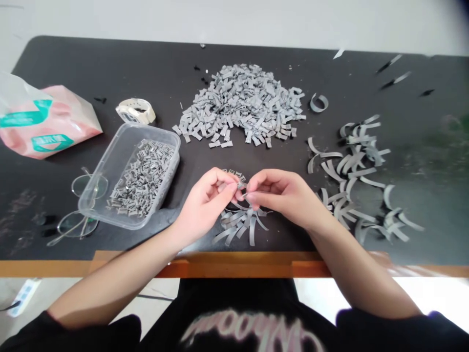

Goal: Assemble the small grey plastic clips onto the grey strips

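Observation:
My left hand (210, 203) and my right hand (282, 195) meet near the table's front middle. The left fingers are pinched on a small grey piece (241, 185), mostly hidden by the fingertips. Between my right thumb and fingers is the end of a thin grey strip (246, 194). Just beneath the hands lie curved grey strips (240, 222), and behind the left fingertips are several small metal buckles (236, 175). A clear plastic box (97, 168) of small metal buckles (142, 176) stands to the left.
A large heap of short grey pieces (249, 100) lies behind the hands. More curved strips (351, 181) are scattered right, near a rolled strip (319, 103). On the left are a white watch (135, 111), eyeglasses (77, 224) and a pink-white bag (54, 120). The wooden edge (234, 264) runs in front.

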Demonstrator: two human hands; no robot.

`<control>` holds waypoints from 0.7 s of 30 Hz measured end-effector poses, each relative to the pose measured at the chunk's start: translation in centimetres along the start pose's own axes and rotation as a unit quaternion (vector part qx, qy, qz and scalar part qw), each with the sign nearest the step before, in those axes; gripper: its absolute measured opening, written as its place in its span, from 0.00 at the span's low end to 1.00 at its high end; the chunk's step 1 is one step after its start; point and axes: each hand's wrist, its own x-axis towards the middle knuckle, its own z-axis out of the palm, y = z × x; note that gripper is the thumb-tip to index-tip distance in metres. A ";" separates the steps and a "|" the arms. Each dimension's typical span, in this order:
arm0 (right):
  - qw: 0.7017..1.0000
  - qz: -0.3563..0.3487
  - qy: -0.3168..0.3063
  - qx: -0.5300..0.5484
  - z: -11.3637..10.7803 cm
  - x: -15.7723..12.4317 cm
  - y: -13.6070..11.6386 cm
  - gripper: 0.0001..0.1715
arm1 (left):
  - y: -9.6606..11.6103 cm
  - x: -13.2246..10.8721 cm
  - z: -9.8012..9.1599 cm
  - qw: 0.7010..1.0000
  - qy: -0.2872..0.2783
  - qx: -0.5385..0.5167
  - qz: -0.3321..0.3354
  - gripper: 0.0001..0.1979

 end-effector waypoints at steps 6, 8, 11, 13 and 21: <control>0.998 -0.015 0.053 0.007 -0.9 0.0 0.0 0.06 | -0.1 -0.1 0.1 0.999 -0.022 0.023 -0.019 0.12; 0.999 -0.010 0.047 0.015 -1.0 0.0 0.0 0.07 | 0.0 -0.1 0.1 0.999 -0.028 0.037 -0.012 0.13; 0.998 -0.005 0.048 0.044 -0.8 0.1 0.0 0.09 | 0.4 -0.2 0.1 0.999 -0.034 0.032 -0.009 0.13; 0.997 -0.005 0.054 0.062 -0.6 0.1 0.0 0.11 | 0.5 -0.2 0.2 0.999 -0.041 0.014 0.000 0.12; 0.999 -0.010 0.033 0.022 -0.3 0.0 -0.2 0.14 | 0.3 -0.1 0.4 0.998 -0.054 0.002 0.024 0.12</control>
